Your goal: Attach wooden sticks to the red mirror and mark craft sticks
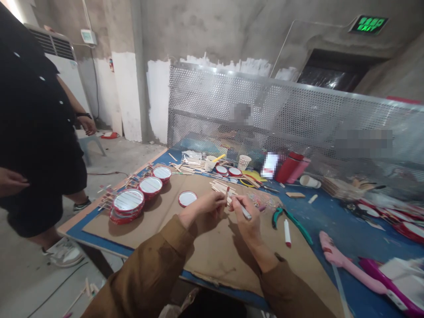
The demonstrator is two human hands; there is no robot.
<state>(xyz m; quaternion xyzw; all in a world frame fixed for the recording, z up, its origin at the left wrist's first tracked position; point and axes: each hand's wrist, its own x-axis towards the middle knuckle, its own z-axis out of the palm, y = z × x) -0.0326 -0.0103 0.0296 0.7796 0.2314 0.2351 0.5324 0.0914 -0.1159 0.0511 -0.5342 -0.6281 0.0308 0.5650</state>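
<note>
Drums point(129, 201) are standing towards nine o'clock, probably grouped aside for elbow room. At centre, above the cardboard point(218, 258), the left hand's point(209, 206) fingers are pinching a red-tipped stick point(227, 192) roughly upright, seemingly steadying it; the right hand's point(249, 221) fingers are gripping a marker point(245, 213) just beside it, likely slanted for control. Teal pliers point(299, 226) and a red-capped pen point(287, 232) are lying near four o'clock, apparently within easy reach.

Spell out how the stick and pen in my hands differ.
In the left hand, the stick stands nearly upright; in the right hand, the pen slants. The stick's upper end is reddish; the pen's exposed end is grey-white. The stick looks thinner than the pen. Both are partly hidden by the hands.
</note>
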